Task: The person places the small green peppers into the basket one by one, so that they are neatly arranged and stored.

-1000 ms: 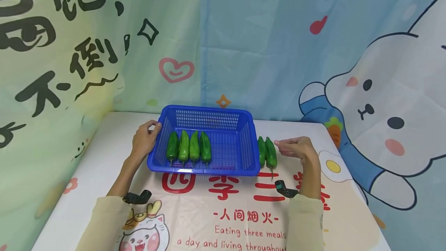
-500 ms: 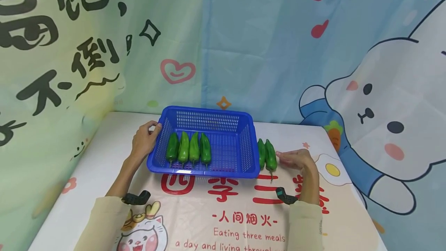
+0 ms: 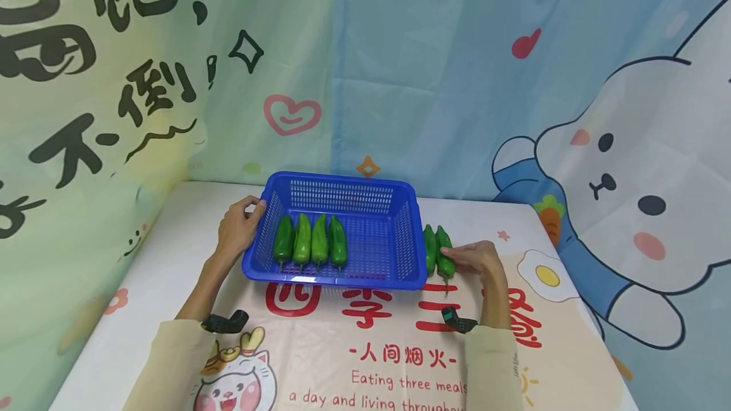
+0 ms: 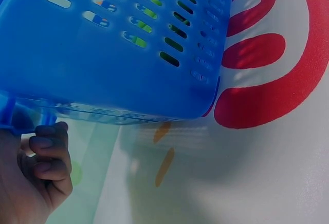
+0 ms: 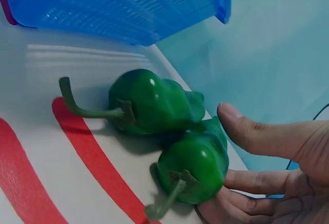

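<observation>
A blue plastic basket (image 3: 377, 283) stands on the table with several green peppers (image 3: 319, 240) lying side by side at its left. My left hand (image 3: 237, 226) grips the basket's left rim. In the left wrist view, curled fingers (image 4: 51, 154) show under the rim's lip. Right of the basket, two more green peppers lie on the table, an inner pepper (image 5: 149, 103) and an outer pepper (image 5: 194, 167). My right hand (image 3: 476, 257) is at the outer pepper, its straight fingers (image 5: 257, 182) against the side and its thumb spread above it.
The white table (image 3: 188, 221) carries a printed cloth with red characters and a cartoon cat (image 3: 237, 389). Behind it hangs a printed curtain (image 3: 394, 68) with a large rabbit at the right. Each wrist wears a black camera strap (image 3: 225, 322).
My right hand has moved left, from beside the outer pepper until it overlaps it. The left hand, the basket and the peppers have stayed in place.
</observation>
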`<state>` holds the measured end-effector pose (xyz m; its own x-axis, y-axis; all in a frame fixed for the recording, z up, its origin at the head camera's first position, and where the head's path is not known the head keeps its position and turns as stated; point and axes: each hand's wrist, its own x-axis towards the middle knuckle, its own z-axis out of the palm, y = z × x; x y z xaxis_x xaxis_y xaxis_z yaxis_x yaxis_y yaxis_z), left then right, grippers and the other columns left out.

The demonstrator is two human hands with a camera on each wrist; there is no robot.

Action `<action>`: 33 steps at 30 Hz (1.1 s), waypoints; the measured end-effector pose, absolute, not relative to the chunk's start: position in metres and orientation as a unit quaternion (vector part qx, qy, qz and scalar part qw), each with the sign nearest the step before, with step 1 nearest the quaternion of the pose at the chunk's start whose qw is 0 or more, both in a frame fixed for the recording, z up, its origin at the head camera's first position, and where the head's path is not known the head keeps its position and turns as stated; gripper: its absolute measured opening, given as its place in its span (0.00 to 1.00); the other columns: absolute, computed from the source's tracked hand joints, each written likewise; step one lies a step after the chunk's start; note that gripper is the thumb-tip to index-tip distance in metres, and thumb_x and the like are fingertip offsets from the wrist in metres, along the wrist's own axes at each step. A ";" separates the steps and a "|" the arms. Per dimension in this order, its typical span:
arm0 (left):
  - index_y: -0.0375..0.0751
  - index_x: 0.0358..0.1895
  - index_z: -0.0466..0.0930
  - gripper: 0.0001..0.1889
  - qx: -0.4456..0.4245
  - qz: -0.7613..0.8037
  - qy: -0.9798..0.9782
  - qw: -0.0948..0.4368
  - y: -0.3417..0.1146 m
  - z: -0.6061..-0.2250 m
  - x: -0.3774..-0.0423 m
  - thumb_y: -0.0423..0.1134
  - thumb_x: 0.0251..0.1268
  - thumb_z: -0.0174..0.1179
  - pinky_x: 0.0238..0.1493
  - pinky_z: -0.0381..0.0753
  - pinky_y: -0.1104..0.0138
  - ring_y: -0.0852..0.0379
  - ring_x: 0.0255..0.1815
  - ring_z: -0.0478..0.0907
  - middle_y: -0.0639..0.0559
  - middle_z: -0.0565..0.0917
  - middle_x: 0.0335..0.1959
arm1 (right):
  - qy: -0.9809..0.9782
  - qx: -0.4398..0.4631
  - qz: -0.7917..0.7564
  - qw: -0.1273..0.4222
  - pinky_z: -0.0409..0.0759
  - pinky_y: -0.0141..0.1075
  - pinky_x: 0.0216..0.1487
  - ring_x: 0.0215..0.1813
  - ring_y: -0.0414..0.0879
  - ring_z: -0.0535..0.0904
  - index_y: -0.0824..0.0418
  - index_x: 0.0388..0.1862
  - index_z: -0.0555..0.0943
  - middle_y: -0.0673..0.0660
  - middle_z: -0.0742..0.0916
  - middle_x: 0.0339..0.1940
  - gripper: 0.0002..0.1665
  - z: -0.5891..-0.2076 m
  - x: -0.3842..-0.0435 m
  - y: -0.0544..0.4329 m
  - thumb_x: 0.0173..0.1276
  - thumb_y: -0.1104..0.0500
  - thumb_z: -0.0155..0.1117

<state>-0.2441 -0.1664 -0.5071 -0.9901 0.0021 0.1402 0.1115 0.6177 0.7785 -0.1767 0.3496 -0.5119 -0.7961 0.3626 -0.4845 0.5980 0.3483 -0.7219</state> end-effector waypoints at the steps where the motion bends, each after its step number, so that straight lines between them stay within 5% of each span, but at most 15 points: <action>1: 0.32 0.59 0.82 0.23 -0.031 -0.436 -0.897 0.063 -0.167 -0.507 -0.244 0.50 0.89 0.50 0.22 0.70 0.65 0.58 0.20 0.77 0.34 0.89 0.31 | 0.816 0.298 -0.481 0.118 0.79 0.55 0.74 0.44 0.48 0.91 0.76 0.61 0.86 0.65 0.95 0.44 0.37 -0.512 -0.177 0.348 0.69 0.46 0.81; 9: 0.32 0.60 0.82 0.23 -0.029 -0.433 -0.899 0.061 -0.167 -0.508 -0.244 0.50 0.89 0.50 0.23 0.69 0.65 0.58 0.21 0.77 0.34 0.89 0.31 | 0.816 0.342 -0.454 0.105 0.71 0.61 0.80 0.68 0.65 0.81 0.75 0.63 0.85 0.74 0.88 0.64 0.38 -0.517 -0.178 0.335 0.70 0.45 0.81; 17: 0.33 0.60 0.82 0.22 -0.026 -0.434 -0.898 0.066 -0.166 -0.508 -0.244 0.50 0.89 0.51 0.23 0.70 0.65 0.58 0.22 0.77 0.35 0.89 0.31 | 0.819 0.351 -0.444 0.098 0.74 0.57 0.77 0.59 0.59 0.80 0.73 0.62 0.86 0.72 0.87 0.62 0.34 -0.518 -0.180 0.330 0.71 0.46 0.79; 27: 0.31 0.60 0.82 0.23 -0.031 -0.434 -0.898 0.063 -0.167 -0.510 -0.244 0.50 0.89 0.50 0.23 0.70 0.65 0.59 0.21 0.78 0.34 0.89 0.31 | 0.790 0.378 -0.474 0.092 0.70 0.59 0.82 0.69 0.63 0.79 0.77 0.70 0.79 0.74 0.85 0.69 0.43 -0.524 -0.182 0.333 0.69 0.47 0.80; 33: 0.31 0.60 0.82 0.23 -0.032 -0.440 -0.895 0.066 -0.166 -0.508 -0.245 0.50 0.89 0.50 0.21 0.69 0.66 0.59 0.20 0.77 0.35 0.89 0.29 | 0.758 0.379 -0.525 0.084 0.78 0.51 0.77 0.59 0.56 0.85 0.77 0.71 0.78 0.70 0.87 0.64 0.44 -0.527 -0.182 0.340 0.67 0.49 0.82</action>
